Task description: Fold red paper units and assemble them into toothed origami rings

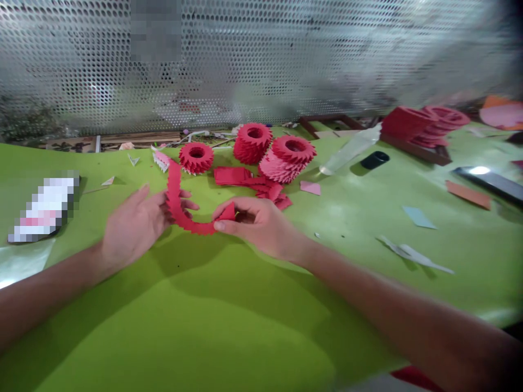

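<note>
A curved chain of folded red paper pieces [175, 201] with a toothed edge hangs between my hands. My right hand [257, 223] pinches its lower right end between thumb and fingers. My left hand [137, 223] lies palm up with fingers spread, behind and beside the chain's left side; whether it touches the chain I cannot tell. The chain's far end reaches up to a pink and white piece [161, 160]. Just beyond my hands are loose red folded papers [232, 176] and a small red paper ring [196, 157].
Stacked red paper rings [253, 142] and a red-and-pink stack [288, 158] stand at the back. To the right are a clear glue bottle [351, 148], a black cap [375, 159], red rings in a brown tray [425, 148] and a phone-like object [494, 182]. A perforated metal sheet [229, 65] closes the back.
</note>
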`<state>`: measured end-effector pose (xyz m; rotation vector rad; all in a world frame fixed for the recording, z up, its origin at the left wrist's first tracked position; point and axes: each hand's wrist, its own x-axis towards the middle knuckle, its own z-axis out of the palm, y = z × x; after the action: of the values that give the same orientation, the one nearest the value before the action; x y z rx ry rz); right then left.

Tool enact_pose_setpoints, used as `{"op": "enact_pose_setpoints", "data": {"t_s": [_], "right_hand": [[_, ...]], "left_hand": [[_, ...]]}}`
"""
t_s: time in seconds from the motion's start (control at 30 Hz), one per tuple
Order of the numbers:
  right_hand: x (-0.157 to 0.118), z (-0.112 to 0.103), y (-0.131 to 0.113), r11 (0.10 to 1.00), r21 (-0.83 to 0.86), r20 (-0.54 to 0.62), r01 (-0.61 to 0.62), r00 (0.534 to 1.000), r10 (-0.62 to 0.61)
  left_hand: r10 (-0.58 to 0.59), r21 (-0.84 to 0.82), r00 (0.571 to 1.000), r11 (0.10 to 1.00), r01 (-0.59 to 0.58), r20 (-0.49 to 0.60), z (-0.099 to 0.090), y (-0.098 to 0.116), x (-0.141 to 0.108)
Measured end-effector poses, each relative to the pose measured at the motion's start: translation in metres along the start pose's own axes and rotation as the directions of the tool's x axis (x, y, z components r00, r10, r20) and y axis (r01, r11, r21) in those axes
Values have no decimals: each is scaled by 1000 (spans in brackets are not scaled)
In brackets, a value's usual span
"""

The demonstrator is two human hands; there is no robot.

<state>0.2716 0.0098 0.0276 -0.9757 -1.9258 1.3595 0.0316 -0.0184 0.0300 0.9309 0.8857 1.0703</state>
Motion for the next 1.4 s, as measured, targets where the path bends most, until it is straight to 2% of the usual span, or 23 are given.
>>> {"op": "enact_pose_setpoints", "data": {"t_s": [0.1, 0.2, 0.33, 0.5, 0.6, 0.9, 1.27, 1.4], "right_hand": [[-2, 1, -4, 992, -108, 6, 59, 998, -59], [-3, 4, -5, 979, -164, -10, 120, 992, -123], [-3, 9, -4, 995, -38, 4, 92, 996, -92], [-3, 14, 0, 992, 123, -51, -42, 998, 48], [-2, 14, 2, 991, 112, -26, -75, 997, 78], [-2, 16, 6, 993, 69, 27, -99, 995, 97], [-5, 14, 2, 993, -35, 38, -111, 993, 113], [-6, 16, 3, 989, -110, 67, -101, 992, 109]], "left_hand": [[-62, -131, 998, 989, 64, 19, 2, 1, -1], [-42, -129, 997, 990, 49, 57, 2, -2, -5], [-21, -153, 993, 987, 39, 116, 5, -1, -10], [-18, -248, 997, 968, 36, 76, 6, 1, -9], [2, -199, 996, 980, 16, 92, 5, 0, -9], [52, -118, 997, 992, -46, 51, 5, -2, -11], [0, -118, 994, 993, 13, 114, 6, -3, -14], [-3, -41, 994, 999, 8, 112, 7, -6, -15]]}}
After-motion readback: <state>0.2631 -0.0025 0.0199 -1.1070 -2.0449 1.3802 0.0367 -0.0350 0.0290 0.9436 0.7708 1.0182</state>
